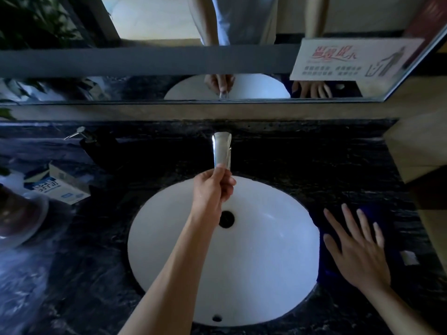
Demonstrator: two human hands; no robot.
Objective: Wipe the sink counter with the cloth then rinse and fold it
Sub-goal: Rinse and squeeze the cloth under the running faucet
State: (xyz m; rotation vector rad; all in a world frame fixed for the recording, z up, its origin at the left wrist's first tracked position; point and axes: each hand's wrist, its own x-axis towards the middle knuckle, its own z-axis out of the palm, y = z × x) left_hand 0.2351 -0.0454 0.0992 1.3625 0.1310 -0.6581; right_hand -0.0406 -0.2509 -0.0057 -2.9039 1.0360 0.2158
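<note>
While lying flat at right of frame beside basin [278,262], cloth [377,213] looks soft, limp, light. Right hand [358,250] spread flat on it, fingers straight. Left hand [212,189] curled around faucet [221,151] tip, centre. Best pinched at an edge or corner.

I saw a dark marbled counter [302,165] with a white sink [266,262] set into it. A dark blue cloth [391,228] lay right of the sink. On the left lay a blue-and-white carton [58,187], with a dark soap dispenser [96,146] farther back.
</note>
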